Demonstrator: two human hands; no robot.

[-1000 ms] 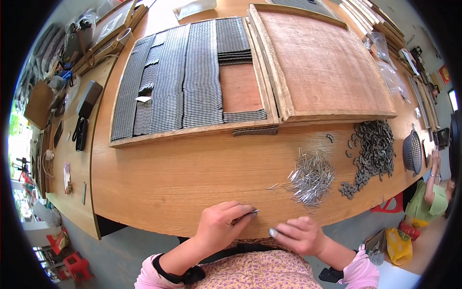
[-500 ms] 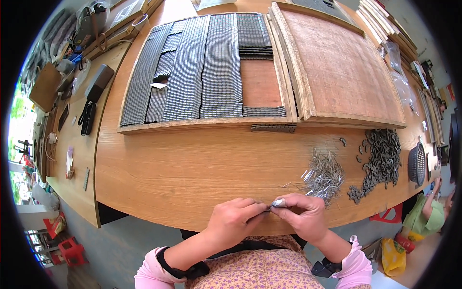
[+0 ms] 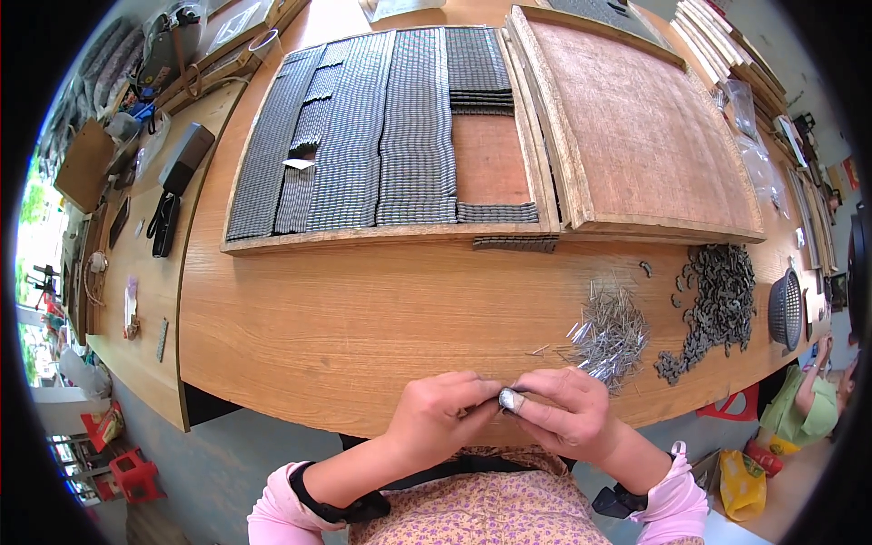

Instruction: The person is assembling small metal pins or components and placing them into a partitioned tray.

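Note:
At the table's near edge my left hand (image 3: 445, 413) and my right hand (image 3: 568, 411) meet, fingertips almost touching. Both are closed in a pinch. Whatever lies between them is tiny and mostly covered by the fingers, so I cannot make it out. A silvery wrap (image 3: 510, 400) covers the tip of one right-hand digit. Just beyond the right hand is a loose heap of thin metal pins (image 3: 610, 331). To the right of the pins spreads a pile of small dark curved pieces (image 3: 720, 295), with one stray piece (image 3: 646, 268) apart from it.
A wooden tray (image 3: 391, 237) farther back holds long dark strips of linked pieces (image 3: 350, 136). One short strip (image 3: 515, 243) lies against its front edge. Beside it rests a bare wooden board with raised edges (image 3: 649, 127). A dark plastic basket (image 3: 786, 309) stands at the right.
The right hand's wrapped digit has shifted slightly left and down, and its other fingers have changed their bend. The left hand has barely moved. Pins, pile and trays look the same.

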